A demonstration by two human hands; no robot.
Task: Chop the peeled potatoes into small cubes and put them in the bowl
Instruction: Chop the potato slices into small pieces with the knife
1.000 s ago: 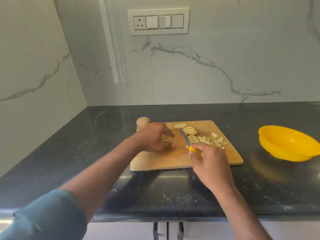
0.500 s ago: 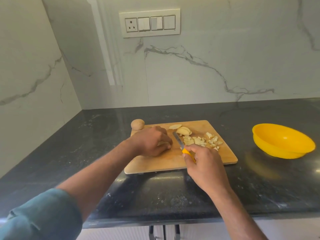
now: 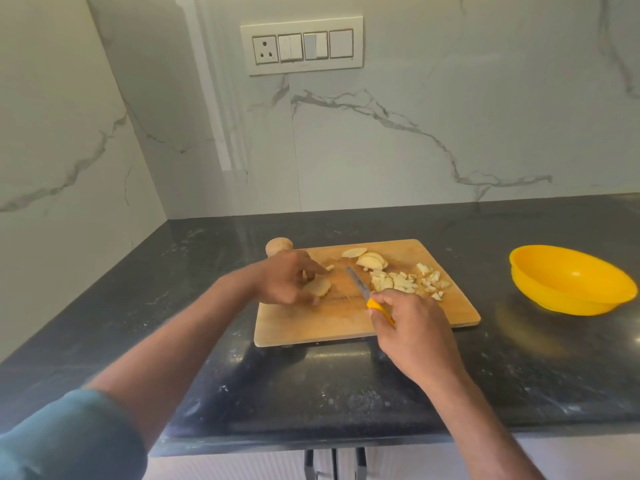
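Note:
A wooden cutting board (image 3: 329, 327) lies on the dark counter. My left hand (image 3: 287, 280) grips a stack of potato slices (image 3: 318, 287) on the board's left part. My right hand (image 3: 412, 327) holds a small knife (image 3: 360, 287) by its yellow handle, blade pointing away and lifted just right of the stack. A pile of small potato cubes (image 3: 408, 281) lies on the board's right half. More slices (image 3: 370, 259) sit at the far edge. A whole potato (image 3: 278, 245) rests at the board's far left corner. The yellow bowl (image 3: 571, 284) stands to the right and holds nothing.
The black stone counter (image 3: 519, 375) runs into a corner with marble walls on the left and behind. A switch panel (image 3: 302, 49) hangs on the back wall. The counter's front edge lies close below my forearms, with cabinet handles (image 3: 332, 464) under it.
My left hand has shifted on the board, and its fingers have lifted enough that the slice stack now shows under them. The knife blade sits a little further from that hand.

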